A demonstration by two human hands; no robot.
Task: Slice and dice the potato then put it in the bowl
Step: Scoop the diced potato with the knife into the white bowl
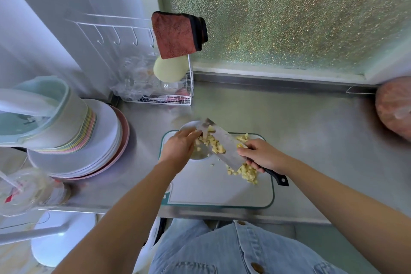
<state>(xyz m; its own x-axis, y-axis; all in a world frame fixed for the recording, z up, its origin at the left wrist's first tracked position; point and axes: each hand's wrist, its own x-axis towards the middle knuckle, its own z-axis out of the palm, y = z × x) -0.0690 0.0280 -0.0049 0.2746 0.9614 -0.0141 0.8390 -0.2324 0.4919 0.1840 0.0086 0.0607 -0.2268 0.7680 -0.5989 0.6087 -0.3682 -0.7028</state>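
Left hand (pixel 180 144), fingers pressed together above the small round silvery bowl (pixel 188 125), guards pale yellow potato dice (pixel 214 147) on the broad steel cleaver (pixel 231 153); we tilt gently, right hand (pixel 263 155) curled round its black handle (pixel 278 177).

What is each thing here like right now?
Potato: diced; some on the knife, some on the board.
Knife: lifted, tilted over the bowl, carrying dice.
Bowl: under the knife, partly hidden.
Left hand: fingers against the dice on the blade.
Right hand: grips the knife handle.
Board: lying flat.
Cloth: hanging up.
Plates: stacked.
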